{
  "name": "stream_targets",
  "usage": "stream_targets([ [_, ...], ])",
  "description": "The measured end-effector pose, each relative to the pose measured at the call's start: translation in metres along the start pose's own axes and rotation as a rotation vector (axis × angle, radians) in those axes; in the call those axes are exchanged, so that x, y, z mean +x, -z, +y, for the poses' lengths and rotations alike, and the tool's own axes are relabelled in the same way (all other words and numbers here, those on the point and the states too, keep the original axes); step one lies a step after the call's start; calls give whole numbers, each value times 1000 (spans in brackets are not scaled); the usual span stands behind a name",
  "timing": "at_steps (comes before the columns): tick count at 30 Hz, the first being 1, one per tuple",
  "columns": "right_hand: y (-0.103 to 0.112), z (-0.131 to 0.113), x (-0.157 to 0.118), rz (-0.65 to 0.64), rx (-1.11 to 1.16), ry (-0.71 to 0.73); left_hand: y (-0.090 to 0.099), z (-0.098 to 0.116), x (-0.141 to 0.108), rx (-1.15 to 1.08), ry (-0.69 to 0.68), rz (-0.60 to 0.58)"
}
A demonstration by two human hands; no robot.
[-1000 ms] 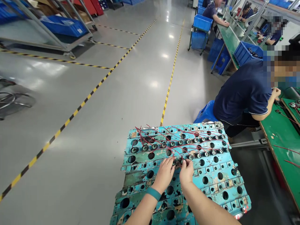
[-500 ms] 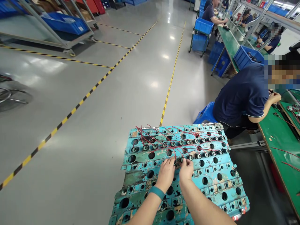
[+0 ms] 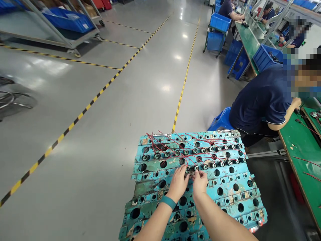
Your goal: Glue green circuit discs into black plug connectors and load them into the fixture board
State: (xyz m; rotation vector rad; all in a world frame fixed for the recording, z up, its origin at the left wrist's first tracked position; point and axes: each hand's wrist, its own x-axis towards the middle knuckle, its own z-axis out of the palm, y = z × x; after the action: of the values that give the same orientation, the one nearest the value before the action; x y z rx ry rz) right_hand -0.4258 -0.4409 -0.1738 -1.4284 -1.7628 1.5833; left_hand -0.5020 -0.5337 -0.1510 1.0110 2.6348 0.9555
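Observation:
A worn turquoise fixture plate [image 3: 175, 194], full of round holes, lies in front of me. Two rows of small round black-rimmed parts with red wires are seated in its far half. My left hand [image 3: 178, 183], with a teal band at the wrist, has its fingers and thumb around the leftmost round part [image 3: 187, 170] of the nearer row. Just to the right, my right hand [image 3: 200, 183] is closed, fingertips pressed together below the neighbouring round part [image 3: 196, 168]. Whatever is in that pinch is hidden. Thin red wires [image 3: 160, 144] spread over the back of the plate.
A person in a dark blue shirt [image 3: 260, 97] sits on a blue stool [image 3: 220, 119] at a green workbench [image 3: 298, 144] on the right. Yellow-black tape [image 3: 87, 107] marks the grey floor. At the upper left stands a metal cart [image 3: 50, 36] carrying blue bins.
My left hand's fingers have opened slightly, so the leftmost round part shows more plainly. My right hand has shifted a little, staying pinched. The camera view has tilted slightly.

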Motion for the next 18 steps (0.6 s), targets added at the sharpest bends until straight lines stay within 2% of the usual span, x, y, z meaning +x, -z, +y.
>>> stream_targets([
  [4,36,-24,-6,-78,-167,149,20,-1,-5,37,7,58],
  [7,48,-49,3,-221,-269,328,37,-5,2,84,-36,80],
  [10,39,-66,18,-384,-362,472,46,-10,15,127,-146,28],
  [13,25,-70,30,-500,-444,550,43,-15,19,179,-218,-26],
  [18,15,-68,41,-632,-511,627,28,-22,8,297,-171,-25],
])
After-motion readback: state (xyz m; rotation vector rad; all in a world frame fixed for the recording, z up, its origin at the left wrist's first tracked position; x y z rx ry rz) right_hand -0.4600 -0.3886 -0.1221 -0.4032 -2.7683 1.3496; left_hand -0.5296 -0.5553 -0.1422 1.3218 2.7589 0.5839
